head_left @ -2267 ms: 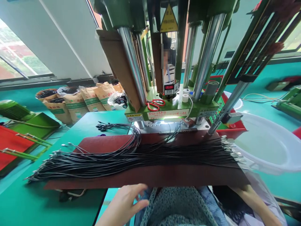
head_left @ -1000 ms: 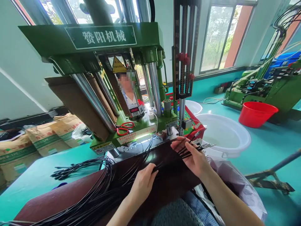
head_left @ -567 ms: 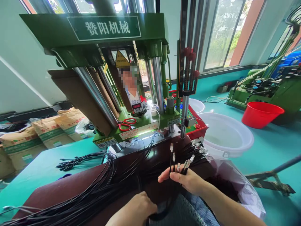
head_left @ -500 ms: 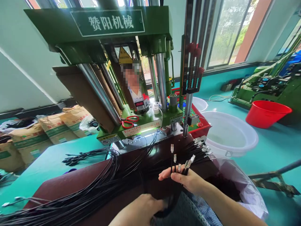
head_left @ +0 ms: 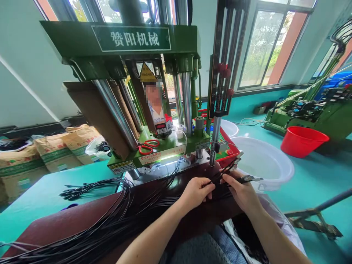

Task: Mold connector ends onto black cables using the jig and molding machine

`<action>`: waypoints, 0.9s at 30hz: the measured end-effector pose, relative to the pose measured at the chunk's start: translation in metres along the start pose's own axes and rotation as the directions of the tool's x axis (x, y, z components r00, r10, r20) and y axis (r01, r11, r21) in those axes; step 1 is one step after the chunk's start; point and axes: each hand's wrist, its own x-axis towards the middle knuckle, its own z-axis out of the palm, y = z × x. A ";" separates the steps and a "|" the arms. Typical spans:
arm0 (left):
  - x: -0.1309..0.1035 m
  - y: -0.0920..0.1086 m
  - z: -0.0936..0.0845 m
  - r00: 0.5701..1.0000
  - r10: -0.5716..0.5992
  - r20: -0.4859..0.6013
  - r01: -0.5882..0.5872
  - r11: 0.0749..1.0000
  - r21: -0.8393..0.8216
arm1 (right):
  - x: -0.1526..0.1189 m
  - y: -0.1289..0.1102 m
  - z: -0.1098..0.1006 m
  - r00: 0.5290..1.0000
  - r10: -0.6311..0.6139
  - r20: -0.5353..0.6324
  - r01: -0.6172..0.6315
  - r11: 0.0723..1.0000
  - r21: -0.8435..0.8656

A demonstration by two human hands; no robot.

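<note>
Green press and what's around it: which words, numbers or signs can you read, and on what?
"赞阳机械": nameplate on the green press.
"有限公司", running downward: black upright panel; characters above unclear.
Too small or blurred: yellow triangle sign, red-lettered white strip, smaller press labels, print on paper sacks.
No legible numbers.

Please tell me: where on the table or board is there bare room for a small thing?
On the green table, left of the cable ends, bordered below by the brown board. The board also shows bare surface between its left edge and the looped cables. It is crowded around the left hand and right hand, and along the black cable bundle.
</note>
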 end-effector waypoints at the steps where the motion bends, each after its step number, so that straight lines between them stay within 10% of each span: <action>1: 0.005 0.000 -0.001 1.000 -0.002 0.001 0.002 1.000 0.006 | 0.003 0.001 -0.002 1.000 -0.008 -0.010 0.008 1.000 0.009; 16: 0.018 0.001 -0.014 0.997 -0.067 0.048 0.069 0.996 -0.054 | 0.032 0.013 -0.017 0.947 -0.047 -0.317 0.161 0.925 0.344; 27: 0.016 0.004 -0.012 0.997 -0.014 -0.070 0.013 1.000 -0.014 | 0.018 0.024 -0.018 0.999 0.045 0.019 -0.048 0.957 0.287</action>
